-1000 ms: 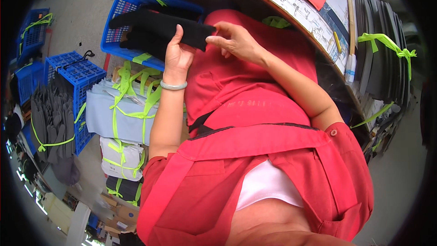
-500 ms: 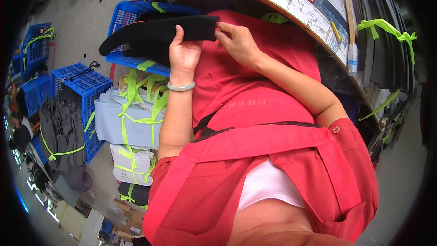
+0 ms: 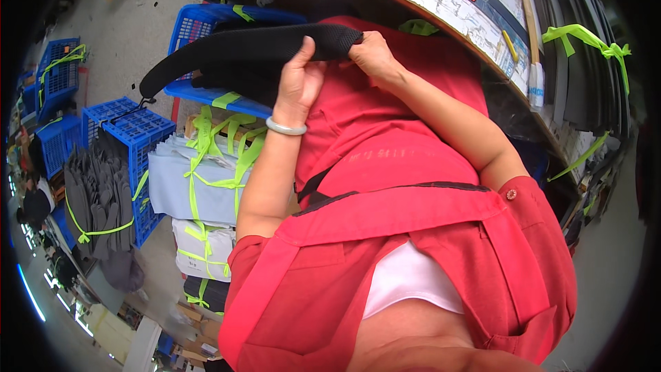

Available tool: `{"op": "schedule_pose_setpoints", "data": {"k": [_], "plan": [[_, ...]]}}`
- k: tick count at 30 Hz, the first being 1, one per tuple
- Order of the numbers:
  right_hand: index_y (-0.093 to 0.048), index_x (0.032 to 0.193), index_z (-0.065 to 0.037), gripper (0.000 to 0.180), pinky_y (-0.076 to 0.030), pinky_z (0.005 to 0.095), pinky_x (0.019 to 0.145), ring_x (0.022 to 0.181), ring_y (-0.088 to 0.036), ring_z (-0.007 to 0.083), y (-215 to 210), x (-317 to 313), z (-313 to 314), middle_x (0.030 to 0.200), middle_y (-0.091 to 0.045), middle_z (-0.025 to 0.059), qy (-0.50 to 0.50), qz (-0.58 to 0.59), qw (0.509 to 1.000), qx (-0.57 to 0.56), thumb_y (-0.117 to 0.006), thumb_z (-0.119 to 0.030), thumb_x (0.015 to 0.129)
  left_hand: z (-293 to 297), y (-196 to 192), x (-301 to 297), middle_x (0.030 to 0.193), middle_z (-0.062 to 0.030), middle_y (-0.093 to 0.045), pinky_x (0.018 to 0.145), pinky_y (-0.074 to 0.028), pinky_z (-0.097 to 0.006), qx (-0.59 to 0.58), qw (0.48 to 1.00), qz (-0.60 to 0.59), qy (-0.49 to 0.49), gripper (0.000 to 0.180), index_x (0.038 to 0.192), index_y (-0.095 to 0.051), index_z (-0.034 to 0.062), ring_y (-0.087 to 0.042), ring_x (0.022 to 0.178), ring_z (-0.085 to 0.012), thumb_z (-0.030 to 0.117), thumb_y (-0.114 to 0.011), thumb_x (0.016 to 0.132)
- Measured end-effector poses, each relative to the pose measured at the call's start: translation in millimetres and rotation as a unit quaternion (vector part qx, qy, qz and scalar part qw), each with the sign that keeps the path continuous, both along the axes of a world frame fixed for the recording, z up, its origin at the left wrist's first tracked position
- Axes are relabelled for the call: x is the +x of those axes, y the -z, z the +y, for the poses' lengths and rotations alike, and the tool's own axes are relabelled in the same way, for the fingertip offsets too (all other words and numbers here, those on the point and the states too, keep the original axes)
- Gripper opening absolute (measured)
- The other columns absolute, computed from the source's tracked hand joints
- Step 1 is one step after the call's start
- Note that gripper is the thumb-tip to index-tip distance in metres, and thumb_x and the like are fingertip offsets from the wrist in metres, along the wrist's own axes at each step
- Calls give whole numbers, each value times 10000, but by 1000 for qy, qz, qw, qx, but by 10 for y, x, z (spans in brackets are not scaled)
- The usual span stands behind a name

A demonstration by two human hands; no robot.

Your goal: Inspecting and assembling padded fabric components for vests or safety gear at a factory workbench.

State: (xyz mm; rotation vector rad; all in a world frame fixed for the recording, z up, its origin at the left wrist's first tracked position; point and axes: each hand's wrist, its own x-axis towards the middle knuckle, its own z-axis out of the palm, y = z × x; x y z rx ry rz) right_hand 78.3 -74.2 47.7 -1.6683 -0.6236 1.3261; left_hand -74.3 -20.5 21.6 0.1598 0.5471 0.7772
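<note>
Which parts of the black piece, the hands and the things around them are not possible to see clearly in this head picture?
- Black piece, head view: the part under the left hand is covered by its fingers.
- Right hand: its fingertips curl behind the piece's end.
- Blue crate: its contents are hidden by the piece.
- Table: cut off by the top edge.
- Far left rim: blurred and too small.

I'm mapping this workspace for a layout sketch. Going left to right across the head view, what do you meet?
Bundle of grey pieces tied with green tape → blue crate → pale bundles tied with green tape → left hand on the black mesh strip → right hand → dark sheets tied with green tape.
</note>
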Motion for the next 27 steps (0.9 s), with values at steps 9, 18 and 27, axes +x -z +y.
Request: {"op": "schedule_pose_setpoints", "data": {"k": [9, 18, 27], "plan": [[-669, 1023, 24, 230, -464, 215, 800, 847, -592, 68, -239, 10, -210, 878, -668, -7, -2, 6, 997, 74, -695, -82, 820, 973, 457, -1114, 1106, -191, -621, 1019, -432, -503, -9, 973, 110, -204, 372, 1103, -570, -46, -579, 1090, -338, 293, -525, 956], [-672, 987, 28, 206, -477, 227, 810, 860, -598, 79, -421, 207, -334, 978, -651, 20, -199, -64, 973, -93, -641, -153, 894, 947, 563, -1099, 1112, -191, -620, 1022, -431, -492, -15, 978, 102, -182, 376, 1111, -559, -56, -576, 1095, -341, 283, -552, 947], [-653, 977, 26, 407, -508, 273, 562, 616, -624, 129, -518, 275, -142, 760, -648, 82, -282, -75, 955, -53, -680, -368, 878, 877, 531, -1134, 1092, -179, -616, 1028, -431, -469, 7, 980, 100, -172, 420, 1102, -560, -45, -572, 1098, -328, 338, -583, 932]]}}
